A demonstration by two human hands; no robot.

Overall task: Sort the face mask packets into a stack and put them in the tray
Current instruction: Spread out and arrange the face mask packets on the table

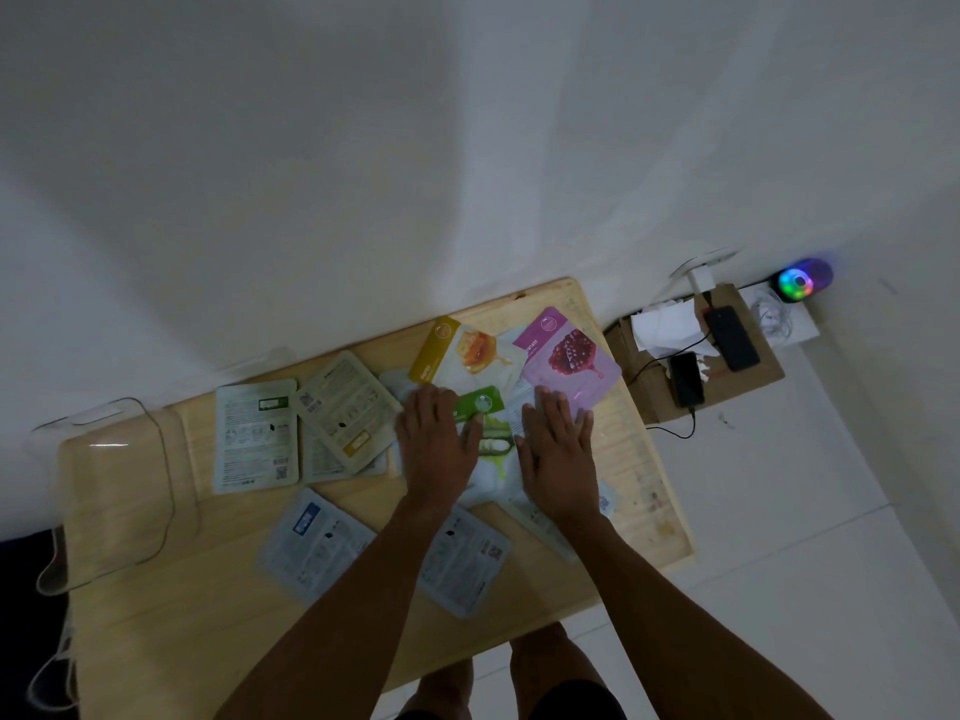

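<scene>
Your face mask packets lie scattered flat, some overlapping: a yellow honey packet (464, 356) and purple pomegranate packet (569, 358) face up at the far side, a green packet (485, 423) between them, pale ones (257, 436) face down; the clear tray (111, 491) sits far left

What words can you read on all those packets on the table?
"honey": on the yellow strip of the honeycomb picture packet, small and only just legible.
"...anate": the end of a word on the purple pomegranate picture packet.
Green packet between the hands: blurred.
Pale packets lying back side up: print too small to read.
</scene>
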